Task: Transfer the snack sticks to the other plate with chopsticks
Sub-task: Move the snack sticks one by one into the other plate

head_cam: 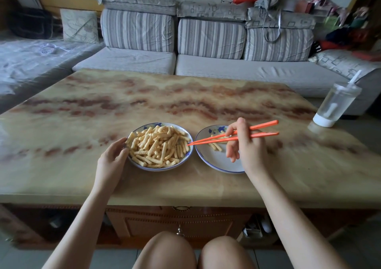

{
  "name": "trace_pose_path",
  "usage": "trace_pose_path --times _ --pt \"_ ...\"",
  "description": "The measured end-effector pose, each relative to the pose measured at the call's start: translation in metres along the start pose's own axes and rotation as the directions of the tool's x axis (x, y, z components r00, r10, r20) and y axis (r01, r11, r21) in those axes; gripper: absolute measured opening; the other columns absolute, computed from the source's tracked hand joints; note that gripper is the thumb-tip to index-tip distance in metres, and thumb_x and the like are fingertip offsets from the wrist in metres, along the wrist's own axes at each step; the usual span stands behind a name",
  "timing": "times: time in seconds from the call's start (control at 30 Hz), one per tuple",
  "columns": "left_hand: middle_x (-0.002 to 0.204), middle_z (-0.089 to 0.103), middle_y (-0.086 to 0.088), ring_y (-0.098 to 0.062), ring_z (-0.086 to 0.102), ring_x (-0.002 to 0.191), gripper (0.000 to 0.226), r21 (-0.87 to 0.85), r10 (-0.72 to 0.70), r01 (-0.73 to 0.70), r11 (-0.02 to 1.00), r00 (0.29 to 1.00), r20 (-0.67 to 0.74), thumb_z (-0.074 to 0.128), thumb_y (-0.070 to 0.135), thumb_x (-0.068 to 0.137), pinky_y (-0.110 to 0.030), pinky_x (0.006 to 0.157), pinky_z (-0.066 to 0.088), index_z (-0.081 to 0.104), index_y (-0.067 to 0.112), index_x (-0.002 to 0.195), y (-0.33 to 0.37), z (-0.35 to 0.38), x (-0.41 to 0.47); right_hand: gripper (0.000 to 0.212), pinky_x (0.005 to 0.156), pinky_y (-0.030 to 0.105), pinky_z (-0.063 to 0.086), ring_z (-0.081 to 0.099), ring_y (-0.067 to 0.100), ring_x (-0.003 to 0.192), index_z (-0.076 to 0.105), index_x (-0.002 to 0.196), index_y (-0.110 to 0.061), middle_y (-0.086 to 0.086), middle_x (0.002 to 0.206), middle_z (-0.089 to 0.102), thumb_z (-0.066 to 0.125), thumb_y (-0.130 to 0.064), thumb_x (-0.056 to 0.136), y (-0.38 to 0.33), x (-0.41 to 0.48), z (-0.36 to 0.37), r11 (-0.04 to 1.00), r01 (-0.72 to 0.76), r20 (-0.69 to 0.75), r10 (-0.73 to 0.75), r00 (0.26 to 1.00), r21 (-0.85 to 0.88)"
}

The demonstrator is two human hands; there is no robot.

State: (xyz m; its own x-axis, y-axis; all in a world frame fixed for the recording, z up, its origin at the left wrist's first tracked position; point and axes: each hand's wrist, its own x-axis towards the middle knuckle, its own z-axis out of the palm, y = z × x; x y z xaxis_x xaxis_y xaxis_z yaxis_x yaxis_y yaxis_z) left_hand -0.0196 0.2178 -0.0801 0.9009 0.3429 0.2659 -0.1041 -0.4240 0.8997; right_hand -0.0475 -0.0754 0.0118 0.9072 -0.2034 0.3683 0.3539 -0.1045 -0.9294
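Two slim forearms show, the left forearm (90, 204) and the right forearm (282, 202), both bare from wrist to the lower edge of the view. The left hand (112, 157) and right hand (247, 145) are bare too, with long, slender fingers (118, 145). Below, a bare rounded left knee (167, 250) and right knee (224, 252).

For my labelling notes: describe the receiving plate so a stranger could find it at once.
On the marbled table before the sofa, two blue-rimmed plates sit side by side near the front edge. The target is the right plate, under the right hand holding orange chopsticks. Unlike its heaped neighbour, it holds only a few snack sticks.
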Motion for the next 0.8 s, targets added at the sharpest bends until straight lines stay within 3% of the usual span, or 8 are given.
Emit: trace_pose_path --times 0.2,0.37,0.8 --pt "0.119 0.064 0.001 -0.009 0.055 0.109 0.035 0.001 0.002 -0.002 1.000 1.000 0.005 0.054 0.011 0.092 -0.022 0.090 0.038 0.061 0.019 0.125 0.000 0.000 0.000 0.045 0.036 0.022 0.034 0.042 0.022 0.031 0.056 0.067 -0.009 0.007 0.037 0.050 0.035 -0.042 0.090 0.003 -0.002 0.009 0.995 -0.034 0.046 0.038 0.998 -0.097" --pt "0.120 0.063 0.002 -0.007 0.054 0.108 0.035 0.016 0.002 -0.002 1.000 1.000 -0.001 0.054 0.011 0.092 -0.021 0.089 0.037 0.061 0.017 0.126 0.000 0.000 0.000 0.046 0.037 0.021 0.034 0.043 0.023 0.032 0.056 0.068 -0.009 0.008 0.039 0.051 0.035 -0.034 0.100 0.006 -0.002 0.016 0.990 -0.046 0.018 0.049 0.999 -0.135" --pt "0.120 0.064 0.000 -0.010 0.056 0.110 0.034 0.016 0.010 -0.010 1.000 1.000 0.000 0.054 0.011 0.092 -0.023 0.092 0.038 0.061 0.017 0.125 -0.002 0.000 0.002 0.049 0.036 0.022 0.034 0.040 0.018 0.030 0.054 0.063 -0.011 0.005 0.036 0.049 0.033 -0.027 0.104 0.002 -0.002 0.016 0.995 -0.057 -0.052 0.053 0.997 -0.079"
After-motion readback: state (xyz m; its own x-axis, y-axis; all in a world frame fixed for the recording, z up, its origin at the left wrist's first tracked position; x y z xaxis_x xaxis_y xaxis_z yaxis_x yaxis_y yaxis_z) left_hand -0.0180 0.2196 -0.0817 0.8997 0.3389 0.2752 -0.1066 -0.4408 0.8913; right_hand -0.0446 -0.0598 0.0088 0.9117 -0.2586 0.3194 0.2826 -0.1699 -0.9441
